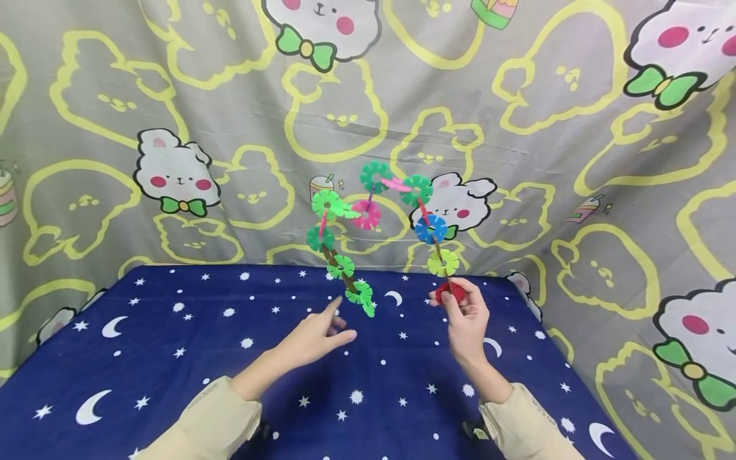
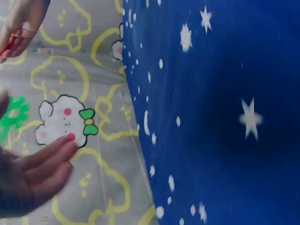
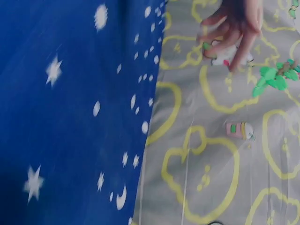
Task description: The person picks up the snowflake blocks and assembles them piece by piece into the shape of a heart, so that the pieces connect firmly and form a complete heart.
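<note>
A chain of notched plastic discs arches above the table in the head view. My right hand (image 1: 468,322) pinches the red disc (image 1: 450,293) at its lower right end. Above the red one come a yellow disc (image 1: 443,262), a blue disc (image 1: 430,229) and a green disc (image 1: 417,190); a pink disc (image 1: 366,214) sits mid-chain. At the free left end hang green discs (image 1: 359,292). My left hand (image 1: 313,335) is just below that end, index finger extended and thumb apart, holding nothing. The right wrist view shows this left hand (image 3: 236,28) beside the green end discs (image 3: 272,79).
A dark blue cloth (image 1: 190,358) with white stars and moons covers the table. Behind it and along the sides hangs a grey curtain (image 1: 247,115) printed with yellow outlines and white rabbits.
</note>
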### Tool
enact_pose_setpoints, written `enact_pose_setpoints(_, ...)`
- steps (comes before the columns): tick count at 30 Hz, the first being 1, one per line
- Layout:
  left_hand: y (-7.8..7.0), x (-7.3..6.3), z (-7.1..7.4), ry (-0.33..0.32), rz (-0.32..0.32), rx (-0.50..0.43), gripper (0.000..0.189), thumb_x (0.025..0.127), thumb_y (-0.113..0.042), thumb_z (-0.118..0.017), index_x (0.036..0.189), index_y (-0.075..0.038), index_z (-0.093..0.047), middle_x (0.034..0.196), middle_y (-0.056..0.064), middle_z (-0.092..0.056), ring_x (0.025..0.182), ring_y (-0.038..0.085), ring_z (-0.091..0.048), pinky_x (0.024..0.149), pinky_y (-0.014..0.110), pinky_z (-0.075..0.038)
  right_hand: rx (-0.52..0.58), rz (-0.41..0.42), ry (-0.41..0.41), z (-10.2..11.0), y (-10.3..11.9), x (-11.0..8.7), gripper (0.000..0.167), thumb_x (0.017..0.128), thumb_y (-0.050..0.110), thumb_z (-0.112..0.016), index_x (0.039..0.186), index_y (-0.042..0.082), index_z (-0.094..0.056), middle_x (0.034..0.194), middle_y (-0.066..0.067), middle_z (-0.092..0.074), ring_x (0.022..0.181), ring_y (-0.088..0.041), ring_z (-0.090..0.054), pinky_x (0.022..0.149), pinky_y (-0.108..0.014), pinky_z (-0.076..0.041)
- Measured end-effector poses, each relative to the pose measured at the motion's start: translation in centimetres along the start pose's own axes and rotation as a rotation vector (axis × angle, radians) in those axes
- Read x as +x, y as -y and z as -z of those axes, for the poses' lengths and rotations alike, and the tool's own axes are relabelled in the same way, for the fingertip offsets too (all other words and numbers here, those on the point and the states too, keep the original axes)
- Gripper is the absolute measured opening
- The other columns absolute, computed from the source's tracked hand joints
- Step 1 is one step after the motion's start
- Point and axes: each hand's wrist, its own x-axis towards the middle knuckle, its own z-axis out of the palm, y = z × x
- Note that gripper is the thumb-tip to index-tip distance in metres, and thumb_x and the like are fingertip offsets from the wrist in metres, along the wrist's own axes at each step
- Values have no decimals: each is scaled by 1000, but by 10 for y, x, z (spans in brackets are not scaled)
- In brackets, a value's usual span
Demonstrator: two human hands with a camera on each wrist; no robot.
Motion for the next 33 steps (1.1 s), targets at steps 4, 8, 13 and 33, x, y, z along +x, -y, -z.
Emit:
enact_pose_setpoints(4, -6, 6, -4, -80, -85, -329, 58, 92, -17, -55, 137, 4, -26, 120, 23, -55, 106, 34, -57, 85, 40, -48, 144, -50, -36, -16, 1, -4, 22, 89, -8, -47, 104, 6, -56, 84, -5, -67, 74, -13, -66, 67, -23, -52)
enact_pose_setpoints(8, -21, 7, -5, -190, -143, -568, 43, 91, -8, -53, 130, 2, -36, 120, 25, -54, 107, 36, -56, 87, 33, -47, 246, -91, -45, -33, -1, -11, 20, 90, -8, -45, 104, 5, -52, 84, -7, -67, 76, -14, -66, 67, -23, -52)
enact_pose_setpoints(13, -38, 7, 0, -289, -169, -661, 41, 91, -5, -53, 129, 3, -41, 117, 25, -56, 104, 34, -58, 86, 29, -48, 187, -110, 33, -49, 1, -21, 21, 94, -5, -40, 108, 8, -49, 88, -3, -67, 79, -13, -66, 71, -24, -52)
enact_pose_setpoints(33, -46, -3, 18, -149, -258, -838, 42, 90, -11, -56, 127, 5, -43, 121, 28, -53, 104, 14, -60, 86, 36, -48, -20, 57, 186, -76, 14, -36, 31, 77, -20, -55, 101, 0, -57, 97, 6, -65, 84, -6, -64, 68, -19, -51)
